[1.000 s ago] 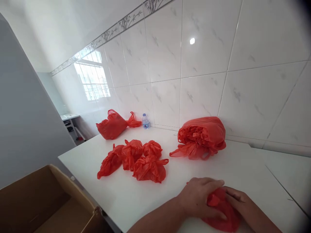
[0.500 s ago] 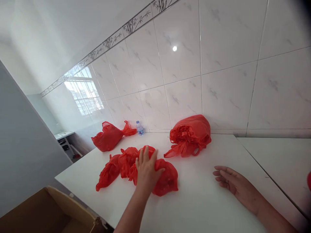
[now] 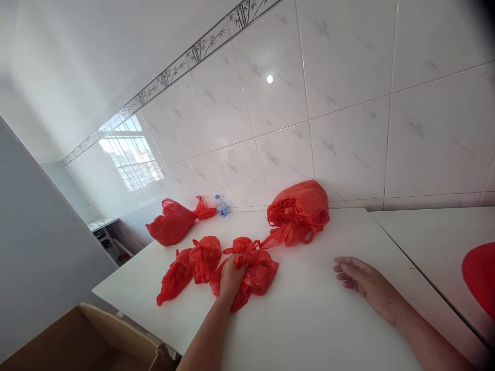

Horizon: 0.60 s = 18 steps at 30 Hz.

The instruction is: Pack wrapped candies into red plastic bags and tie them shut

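My left hand (image 3: 232, 275) is closed around the gathered top of a red plastic bag (image 3: 261, 273) on the white table; its fingertips are partly hidden in the plastic. Just left of it lie two more knotted red bags, one rounded (image 3: 206, 257) and one long and slumped (image 3: 175, 281). My right hand (image 3: 358, 281) hovers over the table at the right, fingers loosely stretched and holding nothing. A big red bag stuffed with crumpled red plastic (image 3: 299, 211) rests by the wall, beyond and between my hands.
On the white table (image 3: 309, 330), a red bag (image 3: 172, 221) and a small water bottle (image 3: 221, 206) stand near the tiled wall. An open cardboard box (image 3: 116, 330) is below the table's left edge. Something round and red (image 3: 481, 278) shows at the right edge.
My left hand has gone from spread over the red bags to closed on one, bunching its plastic. My right hand stays nearly in place. The view has shifted slightly right.
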Available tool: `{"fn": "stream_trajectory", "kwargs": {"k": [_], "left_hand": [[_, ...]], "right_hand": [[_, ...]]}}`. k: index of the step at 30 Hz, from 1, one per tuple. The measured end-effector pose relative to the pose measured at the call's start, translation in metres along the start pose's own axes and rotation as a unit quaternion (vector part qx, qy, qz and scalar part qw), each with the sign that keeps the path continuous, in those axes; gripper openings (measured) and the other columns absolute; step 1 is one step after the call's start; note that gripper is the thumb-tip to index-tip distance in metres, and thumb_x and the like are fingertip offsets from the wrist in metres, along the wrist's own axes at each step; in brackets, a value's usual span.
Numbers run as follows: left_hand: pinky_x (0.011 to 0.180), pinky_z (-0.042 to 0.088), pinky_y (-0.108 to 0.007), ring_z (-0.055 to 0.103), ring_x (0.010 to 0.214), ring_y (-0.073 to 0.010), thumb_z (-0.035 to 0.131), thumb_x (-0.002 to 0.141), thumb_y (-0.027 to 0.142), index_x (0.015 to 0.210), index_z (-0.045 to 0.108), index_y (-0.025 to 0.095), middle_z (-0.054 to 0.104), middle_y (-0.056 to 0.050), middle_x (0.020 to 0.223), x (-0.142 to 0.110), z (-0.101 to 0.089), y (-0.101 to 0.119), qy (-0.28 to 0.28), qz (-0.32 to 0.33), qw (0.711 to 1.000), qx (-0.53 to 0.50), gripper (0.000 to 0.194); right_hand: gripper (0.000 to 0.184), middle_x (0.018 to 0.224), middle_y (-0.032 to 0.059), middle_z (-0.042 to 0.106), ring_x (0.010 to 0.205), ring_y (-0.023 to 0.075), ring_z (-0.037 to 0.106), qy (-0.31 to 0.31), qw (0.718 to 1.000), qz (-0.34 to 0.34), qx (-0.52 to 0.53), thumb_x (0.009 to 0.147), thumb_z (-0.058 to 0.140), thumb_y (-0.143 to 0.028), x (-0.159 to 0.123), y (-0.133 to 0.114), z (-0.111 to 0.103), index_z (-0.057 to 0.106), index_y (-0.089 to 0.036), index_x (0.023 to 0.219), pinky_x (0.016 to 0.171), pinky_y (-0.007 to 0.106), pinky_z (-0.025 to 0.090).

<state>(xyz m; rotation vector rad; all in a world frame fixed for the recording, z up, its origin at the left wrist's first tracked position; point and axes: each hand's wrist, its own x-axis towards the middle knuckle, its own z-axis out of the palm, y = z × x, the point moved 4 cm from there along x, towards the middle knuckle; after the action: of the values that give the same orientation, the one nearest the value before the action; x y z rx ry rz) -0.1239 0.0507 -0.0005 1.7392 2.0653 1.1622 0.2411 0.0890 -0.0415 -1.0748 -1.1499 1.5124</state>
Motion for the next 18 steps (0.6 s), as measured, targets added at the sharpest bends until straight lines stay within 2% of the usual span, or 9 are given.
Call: {"fn": "stream_trajectory", "kwargs": {"k": [2, 5, 7, 9, 12, 14, 16, 18], "left_hand": [[0.067, 0.045, -0.027, 0.059, 0.078, -0.0170, 0.047, 0.078, 0.022, 0.082, 0.057, 0.019, 0.064, -0.002, 0.086, -0.015, -0.003, 0.004, 0.007, 0.001, 1.000, -0.014, 0.011], [0.068, 0.047, -0.027, 0.060, 0.079, -0.0170, 0.050, 0.073, 0.017, 0.082, 0.058, 0.019, 0.065, -0.002, 0.087, -0.035, -0.013, 0.017, -0.043, 0.016, 0.998, -0.048, 0.012], [0.072, 0.048, -0.028, 0.061, 0.081, -0.0176, 0.053, 0.070, 0.016, 0.083, 0.059, 0.020, 0.065, -0.001, 0.088, -0.045, -0.029, 0.027, -0.083, 0.026, 0.995, -0.054, 0.015], [0.075, 0.049, -0.030, 0.061, 0.084, -0.0184, 0.053, 0.068, 0.016, 0.085, 0.060, 0.021, 0.066, -0.001, 0.091, -0.049, -0.054, 0.037, -0.085, 0.028, 0.996, -0.028, 0.018], [0.083, 0.047, -0.031, 0.059, 0.091, -0.0203, 0.052, 0.069, 0.020, 0.090, 0.061, 0.022, 0.065, -0.002, 0.096, -0.050, -0.110, 0.044, -0.006, 0.035, 0.998, 0.053, 0.022], [0.086, 0.044, -0.030, 0.058, 0.093, -0.0201, 0.051, 0.071, 0.024, 0.091, 0.061, 0.022, 0.064, -0.001, 0.098, -0.052, -0.157, 0.043, 0.095, 0.016, 0.987, 0.130, 0.023], [0.085, 0.043, -0.028, 0.057, 0.093, -0.0189, 0.047, 0.074, 0.027, 0.094, 0.060, 0.022, 0.062, 0.001, 0.101, -0.058, -0.204, 0.039, 0.182, -0.008, 0.963, 0.197, 0.024], [0.084, 0.042, -0.029, 0.056, 0.093, -0.0186, 0.048, 0.076, 0.032, 0.101, 0.058, 0.027, 0.060, 0.005, 0.104, -0.069, -0.249, 0.033, 0.251, -0.072, 0.921, 0.289, 0.028]], "right_hand": [[0.039, 0.099, 0.0072, 0.064, 0.089, 0.0186, 0.060, -0.001, 1.000, -0.002, -0.006, 0.076, 0.064, -0.046, -0.001, 0.000, 0.000, 0.061, -0.020, 0.105, 0.075, 0.026, 0.054], [0.040, 0.098, 0.0074, 0.065, 0.089, 0.0195, 0.061, 0.003, 1.000, -0.006, -0.017, 0.074, 0.065, -0.046, -0.001, 0.001, 0.000, 0.062, -0.020, 0.105, 0.075, 0.027, 0.054], [0.040, 0.098, 0.0072, 0.065, 0.089, 0.0200, 0.061, 0.008, 1.000, -0.007, -0.029, 0.073, 0.066, -0.045, -0.001, 0.002, 0.000, 0.062, -0.020, 0.104, 0.075, 0.027, 0.054], [0.041, 0.098, 0.0071, 0.066, 0.089, 0.0204, 0.062, 0.015, 0.999, -0.004, -0.045, 0.072, 0.066, -0.045, 0.000, 0.003, 0.000, 0.061, -0.020, 0.104, 0.075, 0.027, 0.054], [0.040, 0.100, 0.0067, 0.066, 0.090, 0.0205, 0.062, 0.022, 0.997, 0.009, -0.079, 0.073, 0.063, -0.044, 0.000, 0.004, 0.002, 0.060, -0.021, 0.105, 0.077, 0.028, 0.054], [0.038, 0.101, 0.0062, 0.066, 0.091, 0.0205, 0.062, 0.024, 0.993, 0.016, -0.111, 0.074, 0.061, -0.043, -0.001, 0.004, 0.004, 0.059, -0.022, 0.106, 0.078, 0.029, 0.053], [0.037, 0.102, 0.0055, 0.066, 0.091, 0.0207, 0.063, 0.027, 0.989, 0.022, -0.144, 0.076, 0.058, -0.042, -0.002, 0.003, 0.007, 0.059, -0.023, 0.106, 0.079, 0.030, 0.051], [0.035, 0.101, 0.0044, 0.066, 0.090, 0.0208, 0.063, 0.034, 0.984, 0.023, -0.173, 0.076, 0.056, -0.042, -0.003, 0.004, 0.008, 0.059, -0.024, 0.106, 0.079, 0.031, 0.050]]}}
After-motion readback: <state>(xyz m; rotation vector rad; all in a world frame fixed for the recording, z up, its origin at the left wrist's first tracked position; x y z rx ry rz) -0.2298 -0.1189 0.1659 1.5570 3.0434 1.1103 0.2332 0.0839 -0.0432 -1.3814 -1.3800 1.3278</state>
